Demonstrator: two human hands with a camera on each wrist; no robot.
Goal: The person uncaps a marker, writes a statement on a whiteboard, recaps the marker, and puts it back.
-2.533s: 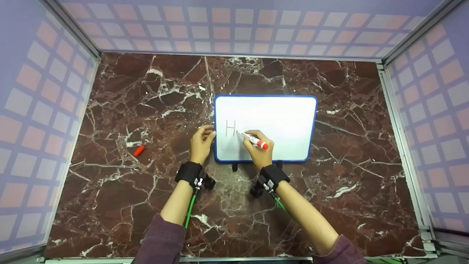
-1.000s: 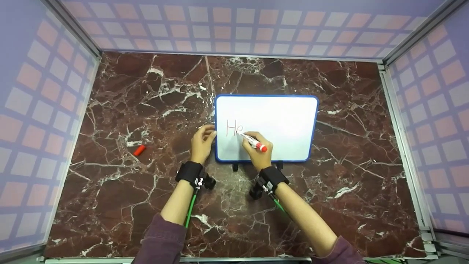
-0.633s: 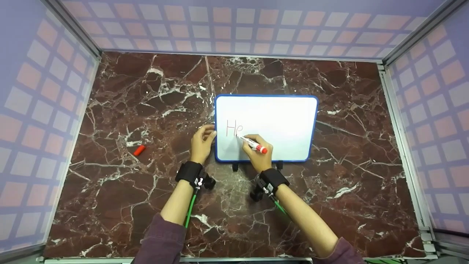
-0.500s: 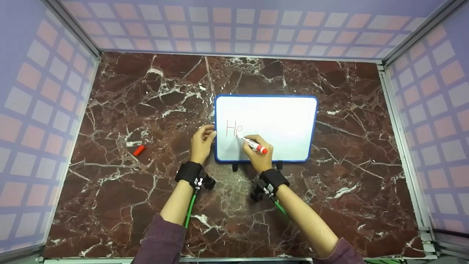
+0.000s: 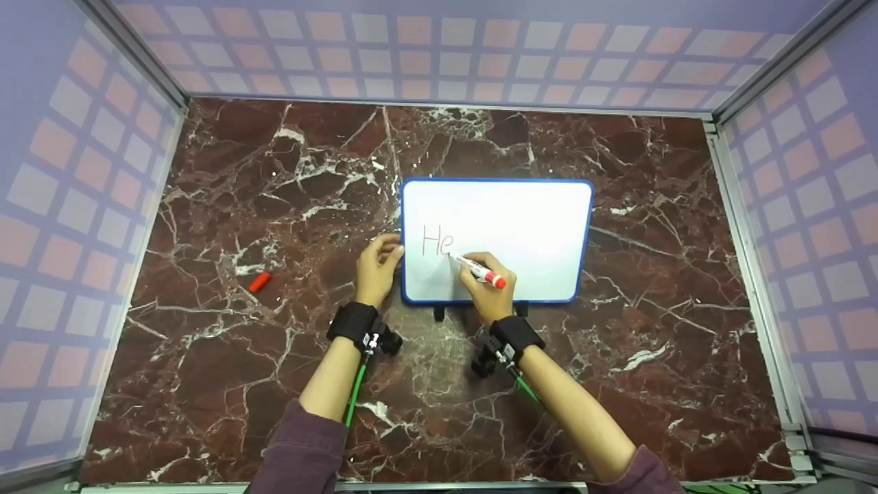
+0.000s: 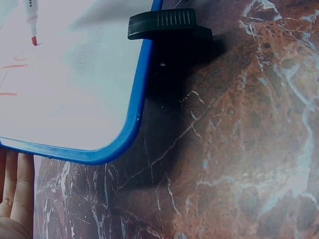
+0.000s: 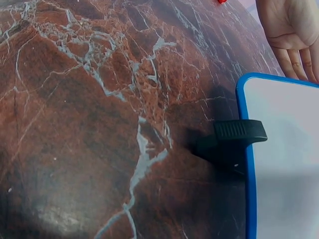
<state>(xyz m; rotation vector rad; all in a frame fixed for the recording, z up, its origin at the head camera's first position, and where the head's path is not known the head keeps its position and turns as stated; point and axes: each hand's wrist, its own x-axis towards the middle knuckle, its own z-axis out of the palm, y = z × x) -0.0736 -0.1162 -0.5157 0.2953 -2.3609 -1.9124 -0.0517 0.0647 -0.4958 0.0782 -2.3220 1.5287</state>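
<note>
My right hand (image 5: 491, 296) grips the marker (image 5: 483, 272), nib (image 6: 34, 41) jutting far-left, while my left hand (image 5: 376, 270) holds the whiteboard's left edge (image 5: 403, 274).

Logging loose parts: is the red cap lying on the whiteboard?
No, the red cap lies on the marbled table, left of the whiteboard.

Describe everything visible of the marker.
The marker has a white, plastic-looking barrel with dark print, a red back end and an uncapped red nib. It leans, gripped by the right hand, nib pointing down at the whiteboard beside handwritten letters; whether it touches is unclear.
</note>
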